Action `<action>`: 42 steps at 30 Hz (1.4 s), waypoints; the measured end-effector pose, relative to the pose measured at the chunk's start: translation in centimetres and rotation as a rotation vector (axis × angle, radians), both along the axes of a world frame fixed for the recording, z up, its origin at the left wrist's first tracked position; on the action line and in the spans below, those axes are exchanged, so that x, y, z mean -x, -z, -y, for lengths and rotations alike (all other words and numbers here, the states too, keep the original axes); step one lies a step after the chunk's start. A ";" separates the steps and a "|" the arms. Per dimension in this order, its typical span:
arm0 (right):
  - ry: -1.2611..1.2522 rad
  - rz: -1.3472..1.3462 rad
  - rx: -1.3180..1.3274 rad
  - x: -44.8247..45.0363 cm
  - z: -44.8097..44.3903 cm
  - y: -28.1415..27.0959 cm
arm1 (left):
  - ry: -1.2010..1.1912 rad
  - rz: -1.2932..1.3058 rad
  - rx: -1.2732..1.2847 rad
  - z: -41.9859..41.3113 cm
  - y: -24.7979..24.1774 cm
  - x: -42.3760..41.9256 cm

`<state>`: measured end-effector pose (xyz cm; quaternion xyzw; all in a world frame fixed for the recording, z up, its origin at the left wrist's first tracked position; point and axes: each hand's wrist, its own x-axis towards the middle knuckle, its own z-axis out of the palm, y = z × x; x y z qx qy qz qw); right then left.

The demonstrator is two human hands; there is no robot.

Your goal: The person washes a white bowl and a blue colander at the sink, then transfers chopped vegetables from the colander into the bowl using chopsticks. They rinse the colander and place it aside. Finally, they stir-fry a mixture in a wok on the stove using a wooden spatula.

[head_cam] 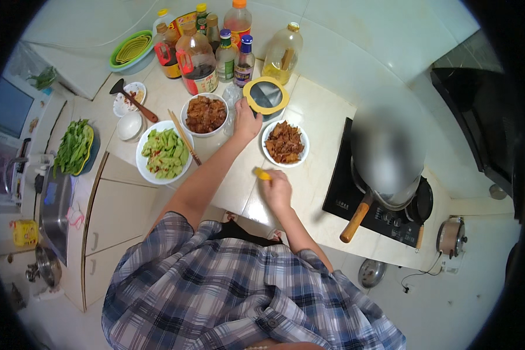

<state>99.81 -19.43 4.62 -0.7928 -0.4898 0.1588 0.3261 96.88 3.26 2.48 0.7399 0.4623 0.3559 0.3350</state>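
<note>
My left hand [248,122] reaches over the counter, its fingertips at the near left edge of a yellow-rimmed container with a clear lid [266,95]; whether it grips the rim I cannot tell. A small yellow object [262,174], partly hidden, is held in my right hand [278,190] near the counter's front edge. Just beyond that hand stands a white bowl of browned sliced meat [284,143]. Left of my left hand is another white bowl of glossy meat pieces [204,114]. Chopsticks [185,138] rest on a white plate's rim beside sliced green vegetable with red bits [165,154].
Sauce bottles [197,59] and an oil bottle [283,54] stand along the wall. A wooden-handled pan [357,218] sits on the black cooktop [341,199] at right. A dark spatula [133,101] lies across a small plate; leafy greens [73,146] sit by the sink [54,218].
</note>
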 end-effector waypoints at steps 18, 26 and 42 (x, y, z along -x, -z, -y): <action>-0.052 0.557 -0.026 -11.4 -27.7 -0.1 | -0.032 -0.133 0.114 -1.8 0.5 -0.4; -0.341 0.241 0.008 -11.0 -23.9 -1.3 | -0.011 -0.200 0.140 -1.9 0.3 -0.5; -0.009 -0.005 0.235 -7.0 -23.1 -2.8 | 0.013 -0.271 0.148 -2.8 0.5 -0.4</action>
